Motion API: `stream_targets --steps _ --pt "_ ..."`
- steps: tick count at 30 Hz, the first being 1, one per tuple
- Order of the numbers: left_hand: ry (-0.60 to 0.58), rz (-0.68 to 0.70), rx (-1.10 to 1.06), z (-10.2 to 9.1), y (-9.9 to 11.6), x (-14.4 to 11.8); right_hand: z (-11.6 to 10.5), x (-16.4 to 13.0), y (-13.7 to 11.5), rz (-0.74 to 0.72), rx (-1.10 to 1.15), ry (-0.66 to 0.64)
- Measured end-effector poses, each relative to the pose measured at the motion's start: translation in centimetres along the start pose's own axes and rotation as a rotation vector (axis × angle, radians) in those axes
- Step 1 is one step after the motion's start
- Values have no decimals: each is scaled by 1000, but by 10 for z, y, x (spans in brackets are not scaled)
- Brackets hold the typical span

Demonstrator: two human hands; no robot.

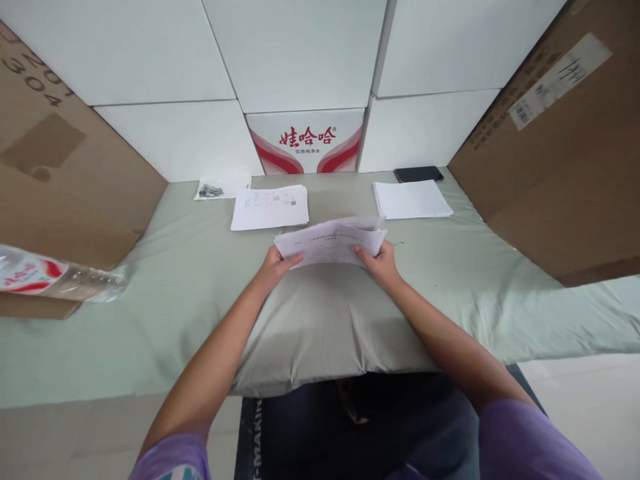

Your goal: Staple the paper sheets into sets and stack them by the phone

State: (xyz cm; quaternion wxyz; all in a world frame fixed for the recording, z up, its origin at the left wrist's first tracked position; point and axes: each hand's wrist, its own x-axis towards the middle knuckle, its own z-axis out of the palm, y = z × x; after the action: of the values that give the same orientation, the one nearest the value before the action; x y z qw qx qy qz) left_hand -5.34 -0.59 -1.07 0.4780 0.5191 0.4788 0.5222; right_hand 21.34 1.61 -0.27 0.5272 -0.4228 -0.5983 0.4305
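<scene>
Purple sleeves [530,440] were seen lowest and closest, with both bare forearms stretched forward over a worktop covered in a pale green cloth [200,293]. A sheaf of printed papers [333,243] was held above the cloth near the middle of the worktop, slightly fanned and tilted. It was gripped at its near left corner by the left hand [274,265], the thumb laid on top and the fingers closed beneath, and at its near right corner by the right hand [383,265], closed on it in the same way.

Beyond the sheaf, a stack of printed sheets [270,208] was laid flat on the cloth, and a stack of blank white sheets [413,199] was placed well to the right of it. A dark phone [419,174] was set just behind the blank stack. A small clear bag [215,190] was lying at the far left. A red-and-white printed carton [306,141] was stood against the back wall of white boxes. Brown cardboard boxes [550,147] were ranged at both sides, and a plastic water bottle [60,277] was lying at the left edge.
</scene>
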Motion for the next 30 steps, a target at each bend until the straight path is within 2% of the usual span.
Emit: stream_targets --steps 2,6,7,10,11,13,16,22,26,30 --pt "45 -15 29 1 3 -2 0 1 0 -41 3 -25" --pt "126 -13 -12 1 3 -2 -5 8 -9 -206 -9 78" --pt "127 -10 -30 2 3 -2 -6 11 -10 -194 6 65" --pt "102 -4 -64 2 3 -2 -11 15 -10 -46 96 -115" --pt "88 -7 -69 2 4 -3 -12 15 -9 -6 123 -140" --pt "69 -19 -67 0 5 -3 -12 13 -6 5 159 -77" --pt "86 -27 -43 -3 4 -4 -9 9 -4 -64 184 60" --pt "108 -9 -14 -1 -8 -2 -3 3 -3 92 151 -130" --pt "135 33 -3 0 -10 0 0 1 4 19 113 -109" --pt "148 86 43 1 -5 1 3 0 12 -8 80 -183"
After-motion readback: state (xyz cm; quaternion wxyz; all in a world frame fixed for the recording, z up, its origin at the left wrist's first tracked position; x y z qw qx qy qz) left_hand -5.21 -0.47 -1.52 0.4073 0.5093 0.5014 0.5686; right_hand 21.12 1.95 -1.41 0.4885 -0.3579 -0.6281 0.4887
